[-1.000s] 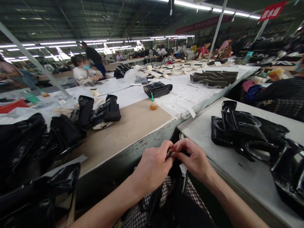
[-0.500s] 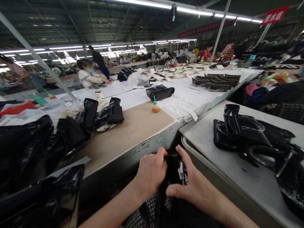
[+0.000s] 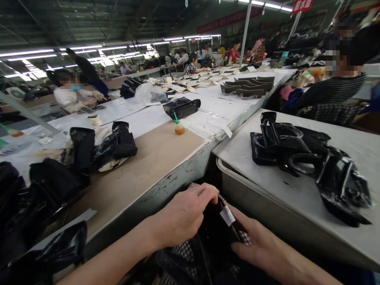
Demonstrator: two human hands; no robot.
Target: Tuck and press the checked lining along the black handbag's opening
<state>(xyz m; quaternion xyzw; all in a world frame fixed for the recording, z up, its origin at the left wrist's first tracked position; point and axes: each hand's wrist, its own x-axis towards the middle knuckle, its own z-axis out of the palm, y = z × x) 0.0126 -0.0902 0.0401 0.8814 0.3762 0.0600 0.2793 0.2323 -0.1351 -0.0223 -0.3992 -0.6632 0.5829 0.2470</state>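
Observation:
Low in front of me, at my lap, is a black-and-white checked bag (image 3: 185,251) with a dark inside, its mouth facing up. My left hand (image 3: 182,213) is closed on the far rim, the fingers bent over the edge. On the right side of the mouth my right hand (image 3: 258,241) grips the wall, thumb inside and fingers around the outer side. A small white label (image 3: 227,216) sticks out at the rim between the hands. The lower part of the bag blends into dark material, and the left fingertips are partly hidden.
Black shiny bags (image 3: 280,138) lie on the right table (image 3: 297,206). More black pieces (image 3: 56,180) pile up at left. A small bottle of amber liquid (image 3: 179,127) stands near a black bag (image 3: 181,109) on the long table (image 3: 154,158). Co-workers sit farther off.
The view has turned to the right. My right hand has gone from spread fingers to gripping the bag's wall. The mouth and label now show more, and my left hand stays on the rim.

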